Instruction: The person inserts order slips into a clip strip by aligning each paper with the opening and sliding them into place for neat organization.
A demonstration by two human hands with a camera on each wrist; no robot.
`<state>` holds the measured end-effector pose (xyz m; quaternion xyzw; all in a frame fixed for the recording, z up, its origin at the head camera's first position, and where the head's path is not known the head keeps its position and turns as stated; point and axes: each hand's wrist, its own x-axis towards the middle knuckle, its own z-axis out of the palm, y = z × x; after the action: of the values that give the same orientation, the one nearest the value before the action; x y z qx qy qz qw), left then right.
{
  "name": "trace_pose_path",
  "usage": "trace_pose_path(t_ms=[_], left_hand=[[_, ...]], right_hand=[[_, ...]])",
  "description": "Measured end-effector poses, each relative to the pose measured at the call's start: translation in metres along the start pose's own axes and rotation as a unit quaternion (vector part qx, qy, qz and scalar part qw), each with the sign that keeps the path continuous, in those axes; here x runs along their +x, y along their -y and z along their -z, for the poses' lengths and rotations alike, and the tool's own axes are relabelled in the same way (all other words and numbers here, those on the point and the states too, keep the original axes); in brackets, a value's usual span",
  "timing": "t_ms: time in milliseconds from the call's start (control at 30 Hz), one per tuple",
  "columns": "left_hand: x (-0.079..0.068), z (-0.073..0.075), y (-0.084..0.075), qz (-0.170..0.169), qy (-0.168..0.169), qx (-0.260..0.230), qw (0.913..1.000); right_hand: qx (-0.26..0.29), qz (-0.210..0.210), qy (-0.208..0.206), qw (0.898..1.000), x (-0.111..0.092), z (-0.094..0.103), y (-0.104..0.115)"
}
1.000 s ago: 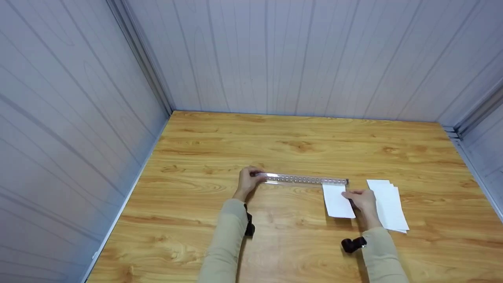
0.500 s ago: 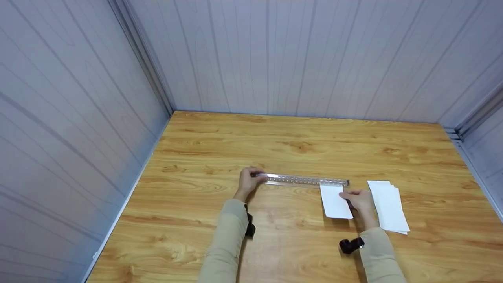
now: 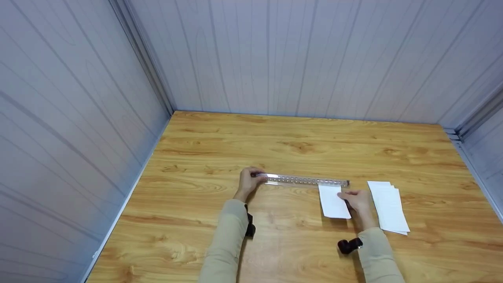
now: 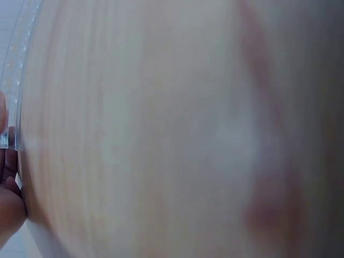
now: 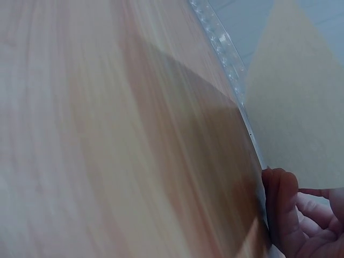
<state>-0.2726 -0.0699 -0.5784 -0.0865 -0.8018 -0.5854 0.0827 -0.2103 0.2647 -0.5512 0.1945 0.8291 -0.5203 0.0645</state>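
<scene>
My left hand [image 3: 248,181] grips the left end of a long, clear plastic strip [image 3: 292,179] with a row of round shapes along it. In the left wrist view, a thumb and fingers [image 4: 8,171] close around that end. My right hand [image 3: 358,199] pinches the right edge of a small white sheet of paper [image 3: 333,202] between thumb and fingers. The paper's top edge meets the strip near its right end, and its lower part casts a shadow on the table. The right wrist view has the paper [image 5: 290,107] raised beside the strip [image 5: 220,43].
Several white sheets [image 3: 389,208] lie in a loose stack just right of my right hand. The wood-grain table [image 3: 235,137] meets pale panelled walls [image 3: 251,59] at the back and sides. Dark wrist cameras sit on both sleeves.
The paper and my right hand have slid slightly left along the strip, away from its right end. My left hand and the strip stay in place.
</scene>
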Motion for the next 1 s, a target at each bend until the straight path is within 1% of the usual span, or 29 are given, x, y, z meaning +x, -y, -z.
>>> trace_pose_path(t_ms=[233, 333, 500, 633, 800, 900, 1000], left_hand=[[0.001, 0.0, 0.0, -0.007, 0.0, 0.004, 1.0], [0.0, 0.0, 0.001, -0.012, -0.001, 0.011, 0.9999], [0.0, 0.0, 0.001, -0.021, -0.003, 0.003, 0.9998], [0.0, 0.0, 0.002, -0.017, -0.002, 0.001, 0.9999], [0.0, -0.001, 0.002, 0.004, 0.0, 0.005, 1.0], [0.0, -0.001, 0.002, 0.003, -0.002, 0.005, 1.0], [0.0, 0.0, 0.002, -0.003, -0.002, 0.007, 1.0]], right_hand=[[-0.041, 0.018, -0.002, 0.999, 0.001, -0.002, 0.001], [-0.042, 0.019, -0.006, 0.999, 0.001, -0.003, 0.001], [-0.039, 0.016, -0.011, 0.999, 0.002, -0.005, 0.001], [-0.041, 0.026, -0.017, 0.999, 0.002, -0.007, 0.001], [-0.053, 0.029, -0.022, 0.998, 0.001, -0.009, 0.003], [-0.074, 0.037, -0.03, 0.996, 0.001, -0.01, 0.003], [-0.084, 0.043, -0.033, 0.995, 0.001, -0.012, 0.004]])
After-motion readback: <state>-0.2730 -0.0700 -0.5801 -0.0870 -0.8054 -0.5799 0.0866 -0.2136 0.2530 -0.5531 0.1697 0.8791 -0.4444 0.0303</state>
